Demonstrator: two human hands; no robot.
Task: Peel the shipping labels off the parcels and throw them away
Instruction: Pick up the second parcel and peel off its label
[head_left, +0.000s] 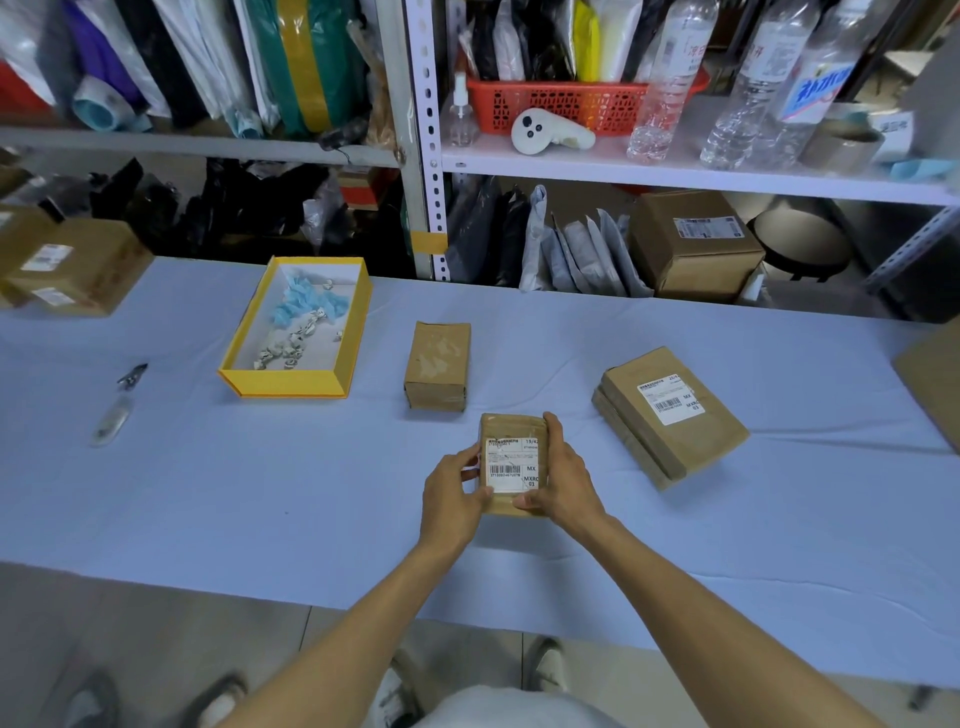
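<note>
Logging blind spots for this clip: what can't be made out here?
- Head view: right edge of the white shipping label on the small brown held parcel, covered by right hand.
- Label print: too small.
- Brown cardboard box at far right: cut off by the frame edge.
- Grey tool on the blue tablecloth: blurred.

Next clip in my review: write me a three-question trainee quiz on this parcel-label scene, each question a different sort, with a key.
1. True or false: the label on the parcel held by the left hand and right hand is already peeled off.
2. Multiple choice: where do crumpled label scraps lie? A) red basket B) yellow tray C) bare tablecloth
3. Fill in: the parcel without a visible label stands between the yellow tray and the ____ parcel at the right.

Key: 1 false, it looks fully stuck on. 2 B. 3 labelled.
</note>
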